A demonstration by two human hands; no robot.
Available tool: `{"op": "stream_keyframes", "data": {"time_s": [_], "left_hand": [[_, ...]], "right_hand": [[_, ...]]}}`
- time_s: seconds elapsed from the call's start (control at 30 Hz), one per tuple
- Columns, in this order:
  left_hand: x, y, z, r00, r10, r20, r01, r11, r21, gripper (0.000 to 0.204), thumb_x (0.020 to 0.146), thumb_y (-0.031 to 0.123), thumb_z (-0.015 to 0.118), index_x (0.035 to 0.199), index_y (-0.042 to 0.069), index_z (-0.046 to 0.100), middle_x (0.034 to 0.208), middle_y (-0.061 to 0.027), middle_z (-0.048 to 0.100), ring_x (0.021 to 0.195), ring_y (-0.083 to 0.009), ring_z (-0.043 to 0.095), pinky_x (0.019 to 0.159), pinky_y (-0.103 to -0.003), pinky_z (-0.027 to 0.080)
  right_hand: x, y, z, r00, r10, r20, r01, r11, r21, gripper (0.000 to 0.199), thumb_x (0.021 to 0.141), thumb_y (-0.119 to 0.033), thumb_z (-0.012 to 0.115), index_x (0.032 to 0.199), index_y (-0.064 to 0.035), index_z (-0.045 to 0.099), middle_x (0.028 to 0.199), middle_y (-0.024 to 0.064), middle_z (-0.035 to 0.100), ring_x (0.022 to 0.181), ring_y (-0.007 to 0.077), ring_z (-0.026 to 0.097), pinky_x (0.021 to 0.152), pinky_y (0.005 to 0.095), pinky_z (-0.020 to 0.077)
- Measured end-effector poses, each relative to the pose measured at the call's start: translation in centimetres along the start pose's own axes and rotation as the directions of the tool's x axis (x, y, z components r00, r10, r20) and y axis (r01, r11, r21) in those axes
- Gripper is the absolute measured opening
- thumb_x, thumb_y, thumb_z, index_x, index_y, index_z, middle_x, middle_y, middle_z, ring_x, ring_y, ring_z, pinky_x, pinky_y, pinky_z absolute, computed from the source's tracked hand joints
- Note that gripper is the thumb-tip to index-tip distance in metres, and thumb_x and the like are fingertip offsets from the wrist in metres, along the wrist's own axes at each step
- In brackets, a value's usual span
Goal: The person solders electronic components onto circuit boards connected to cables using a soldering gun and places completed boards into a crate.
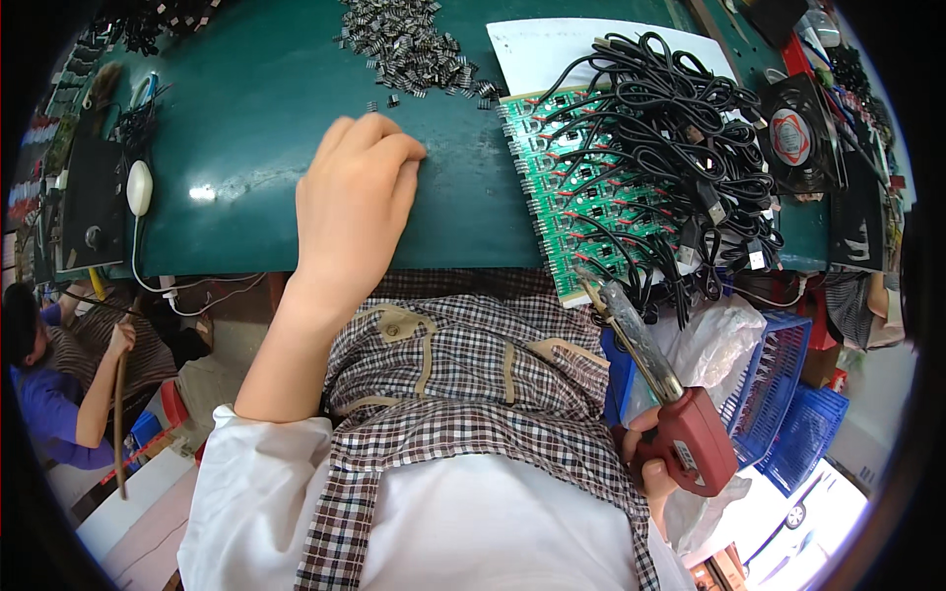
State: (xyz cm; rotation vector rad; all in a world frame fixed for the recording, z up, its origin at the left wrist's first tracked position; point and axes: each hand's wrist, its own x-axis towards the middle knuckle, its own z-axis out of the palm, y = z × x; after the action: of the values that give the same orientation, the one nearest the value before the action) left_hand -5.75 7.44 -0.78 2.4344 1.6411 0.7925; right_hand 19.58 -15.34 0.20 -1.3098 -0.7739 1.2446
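The left hand (357, 202) is stretched out in front, palm down, with the fingers (379, 133) curled a little and close together. Its bare forearm comes out of a white sleeve. The right hand (652, 455) stays low by the body, fingers wrapped tight in a fist-like grip.

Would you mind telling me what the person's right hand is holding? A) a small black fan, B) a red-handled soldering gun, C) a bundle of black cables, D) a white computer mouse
B: the right hand grips the red-handled soldering gun, whose tip points up toward the green circuit board, while the left hand rests empty on the green mat.
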Motion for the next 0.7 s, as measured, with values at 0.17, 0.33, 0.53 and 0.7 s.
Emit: {"op": "stream_keyframes", "data": {"time_s": [0.17, 0.33, 0.53, 0.7], "left_hand": [[0.1, -0.3, -0.9, 0.994, 0.027, 0.104, -0.034, 0.997, 0.072, 0.007, 0.072, 0.000, 0.055, 0.078, 0.001, 0.060, 0.077, -0.0089, 0.055, 0.077, -0.0247, 0.052, 0.065, -0.035, 0.044], [-0.8, 0.1, -1.3, 0.994, 0.033, 0.103, -0.052, 0.980, 0.194, 0.010, 0.071, -0.001, 0.056, 0.080, -0.001, 0.061, 0.074, -0.0095, 0.055, 0.072, -0.0253, 0.054, 0.064, -0.034, 0.045], [-2.3, 3.5, -1.0, 0.744, -0.222, 0.630, 0.668, 0.273, -0.692, 0.006, 0.076, -0.006, 0.057, 0.082, -0.004, 0.056, 0.080, -0.0123, 0.063, 0.072, -0.0157, 0.062, 0.067, -0.025, 0.051], [-3.0, 5.8, -0.1, 0.630, -0.036, 0.776, 0.776, -0.009, -0.630, 0.006, 0.078, -0.005, 0.057, 0.082, -0.002, 0.053, 0.080, -0.0109, 0.063, 0.075, -0.0165, 0.063, 0.069, -0.025, 0.052]], "right_hand": [[0.1, -0.1, 0.0, 1.000, 0.005, -0.007, -0.005, 0.998, -0.067, 0.064, 0.068, -0.041, 0.071, 0.098, 0.0095, 0.044, 0.083, 0.0111, 0.052, 0.043, 0.0117, 0.044, 0.039, 0.0238, 0.0339], [0.2, -0.2, 0.5, 0.997, -0.022, -0.078, 0.015, 0.996, -0.084, 0.065, 0.068, -0.042, 0.070, 0.098, 0.0095, 0.045, 0.080, 0.0113, 0.053, 0.043, 0.0119, 0.045, 0.039, 0.0234, 0.0332], [0.4, -0.5, 0.6, 0.999, -0.034, -0.041, 0.027, 0.987, -0.157, 0.064, 0.069, -0.041, 0.070, 0.099, 0.0093, 0.044, 0.078, 0.0110, 0.054, 0.041, 0.0119, 0.044, 0.037, 0.0234, 0.0320], [0.4, -0.7, 0.7, 0.998, -0.043, -0.055, 0.038, 0.995, -0.089, 0.065, 0.069, -0.043, 0.069, 0.099, 0.0092, 0.044, 0.078, 0.0112, 0.055, 0.040, 0.0117, 0.044, 0.037, 0.0230, 0.0319]]}}
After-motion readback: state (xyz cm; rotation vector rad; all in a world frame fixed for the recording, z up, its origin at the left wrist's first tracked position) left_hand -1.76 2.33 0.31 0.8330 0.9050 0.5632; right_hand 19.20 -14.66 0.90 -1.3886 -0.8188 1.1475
